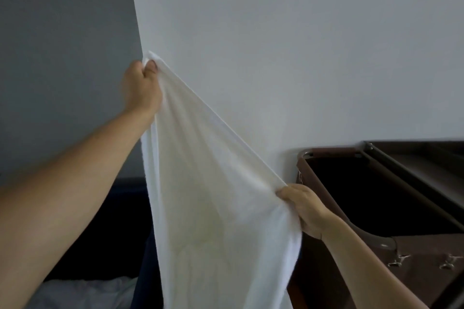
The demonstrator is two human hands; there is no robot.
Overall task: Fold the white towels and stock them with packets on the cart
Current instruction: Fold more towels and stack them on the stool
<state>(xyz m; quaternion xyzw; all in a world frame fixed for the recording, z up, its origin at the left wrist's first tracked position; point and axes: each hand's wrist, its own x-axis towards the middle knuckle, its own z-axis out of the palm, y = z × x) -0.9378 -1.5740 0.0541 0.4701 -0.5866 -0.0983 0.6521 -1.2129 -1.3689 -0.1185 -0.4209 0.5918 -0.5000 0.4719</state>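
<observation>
WHITE TOWEL, MID-FOLD: Against a pale wall (pixel 276 32) that rises behind the cart (pixel 426 253), we hold one white towel (pixel 213 208) open in the air, up and to the left of the cart. The towel's lower part hangs out of view. The cart stands at the foot of the wall, showing its brown fabric side and dark open bag (pixel 326 152). No packets or folded towels can be seen on it from here. Crumpled pale bedding (pixel 88 291) lies low and well to the left of the cart.

Our hands are well apart, each clamped on a top corner. The left hand (pixel 141 88) pinches its corner high, far from the cart. The right hand (pixel 305 208) grips the other corner low, just in front of the cart's bag. The top hem (pixel 226 130) runs taut but slanted between them.

To fold this well, we judge that we should first level the two corners so the hem runs straight. Then we bring the hands together, corner to corner, with the cloth hanging free of the cart. The towel looks soft and limp, and a loose grip would probably let an edge slip and skew the fold.
</observation>
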